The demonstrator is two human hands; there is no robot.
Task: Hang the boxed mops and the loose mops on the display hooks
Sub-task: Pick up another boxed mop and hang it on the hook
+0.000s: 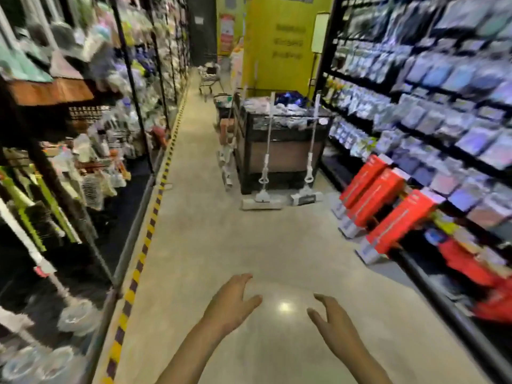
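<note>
Three red boxed mops (376,196) lean against the right-hand shelving, their grey ends on the floor. Two loose white mops stand against a dark display bin further down the aisle: one on the left (263,178) and one on the right (309,173), heads flat on the floor. My left hand (231,303) and my right hand (329,320) hover low in front of me over the floor, fingers relaxed and spread, holding nothing. Both are well short of the mops. The picture is blurred.
Tall shelving (443,92) packed with hanging packets lines the right side. Racks of brushes and cleaning goods (83,134) line the left, edged by a yellow-and-black floor stripe (155,214). The dark bin (279,145) holds piled goods. A shopping cart (210,79) stands far down the aisle.
</note>
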